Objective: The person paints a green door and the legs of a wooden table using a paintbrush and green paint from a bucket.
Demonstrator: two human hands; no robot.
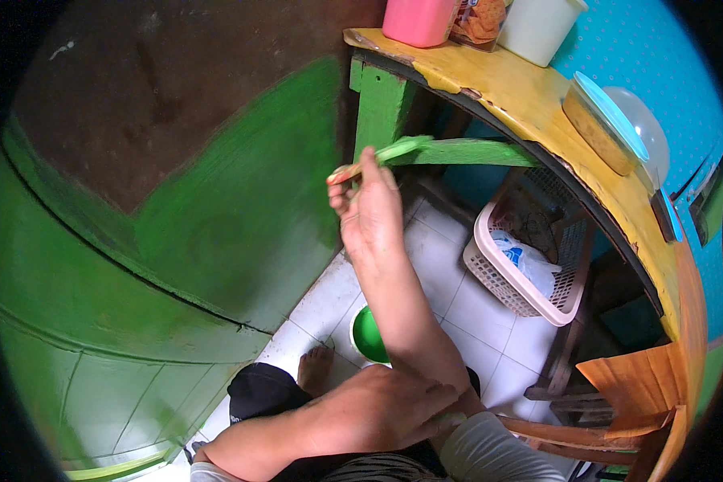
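My right hand (368,201) is raised near the green table leg (377,112) and crosspiece (474,152), gripping a paintbrush (394,149) whose bristles are loaded with light green paint. My left hand (406,402) lies low across my body at my right elbow, fingers curled; whatever they hold is hidden. Below, an open container of green paint (367,341) stands on the tiled floor. On the left, the wall (233,217) is partly coated green, with a dark brown patch (177,64) above.
The yellow-topped table (538,92) carries a pink container (414,20), white container (538,28) and lidded containers (601,120). A pale plastic basket (486,237) with a bag sits beneath it. Wooden chair (631,377) stands lower right; my bare foot (315,369) is by the paint.
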